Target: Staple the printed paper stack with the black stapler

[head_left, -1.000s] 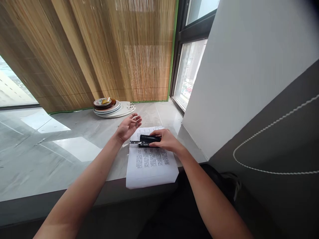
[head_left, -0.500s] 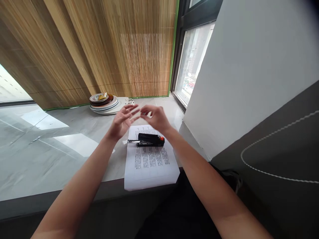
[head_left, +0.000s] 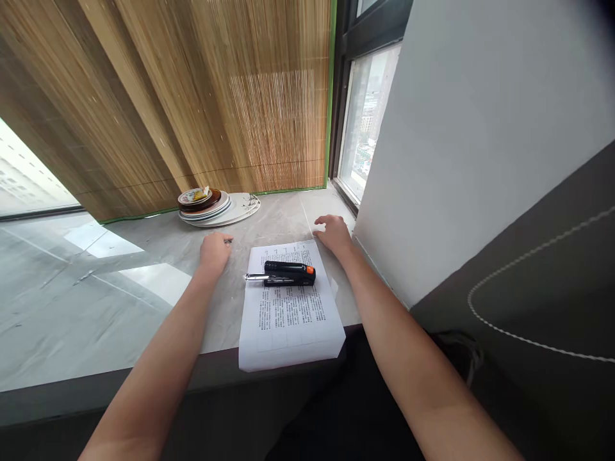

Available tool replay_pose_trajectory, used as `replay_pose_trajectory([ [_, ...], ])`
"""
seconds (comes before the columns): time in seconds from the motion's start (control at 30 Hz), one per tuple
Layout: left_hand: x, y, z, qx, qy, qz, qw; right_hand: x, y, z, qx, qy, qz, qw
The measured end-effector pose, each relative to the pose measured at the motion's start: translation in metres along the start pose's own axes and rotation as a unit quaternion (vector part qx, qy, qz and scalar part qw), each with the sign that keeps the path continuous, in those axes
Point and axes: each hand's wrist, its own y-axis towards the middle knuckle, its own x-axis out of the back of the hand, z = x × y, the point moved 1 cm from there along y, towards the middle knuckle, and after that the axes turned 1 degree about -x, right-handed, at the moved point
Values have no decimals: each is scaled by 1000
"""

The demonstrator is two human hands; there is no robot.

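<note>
On the printed paper (head_left: 288, 326) lies a black stapler (head_left: 286, 269) with an orange patch at its right end; a shiny metal part sticks out at its left. Left of the paper, my left hand (head_left: 214, 251) is closed, and a small dark bit (head_left: 229, 241) shows at its fingertips, too small to name. My right hand (head_left: 333, 233) rests beyond the paper's far right corner, fingers apart and holding nothing that I can see. Neither hand touches the stapler. The paper's near end hangs over the sill's front edge.
A stack of plates (head_left: 206, 206) stands at the back on the marble sill (head_left: 120, 320), against a bamboo blind (head_left: 216, 96). To the right are a window (head_left: 368, 121) and a white wall (head_left: 456, 115). A white cord (head_left: 500, 269) hangs at far right.
My hands were close together above the far end of the paper. They have come apart and down, left hand to the left and now closed, right hand to the right. The stapler stays on the paper.
</note>
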Motion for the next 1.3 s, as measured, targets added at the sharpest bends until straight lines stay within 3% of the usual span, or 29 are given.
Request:
replay_pose_trajectory([
  [0.1,1,1,2,-3,2,-9,1000,8,-12,12,42,54,-13,998],
  [0.2,3,2,1,-6,7,-8,1000,18,-29,29,91,114,33,989],
  [0.33,1,-1,-16,-20,-45,6,999,23,-49,56,151,222,157,950],
  [0.4,-5,-5,-30,-29,-129,26,991,19,-56,68,174,220,234,931],
  [0.47,-12,-10,-44,-53,-205,51,976,14,-63,76,160,176,274,932],
  [0.6,-24,-17,-64,-86,-293,91,948,5,-73,86,173,109,264,943],
  [0.73,-28,-15,-63,-14,-406,116,906,2,-82,94,255,40,253,933],
  [0.87,-24,-14,-58,33,-443,164,881,3,-82,96,195,37,225,954],
  [0.97,-20,-17,-61,5,-436,163,885,7,-77,91,139,61,191,970],
  [1.1,-16,-22,-73,-59,-419,137,896,16,-69,77,116,28,148,982],
  [1.3,-8,-30,-88,-219,-290,101,926,29,-65,69,117,-39,146,982],
])
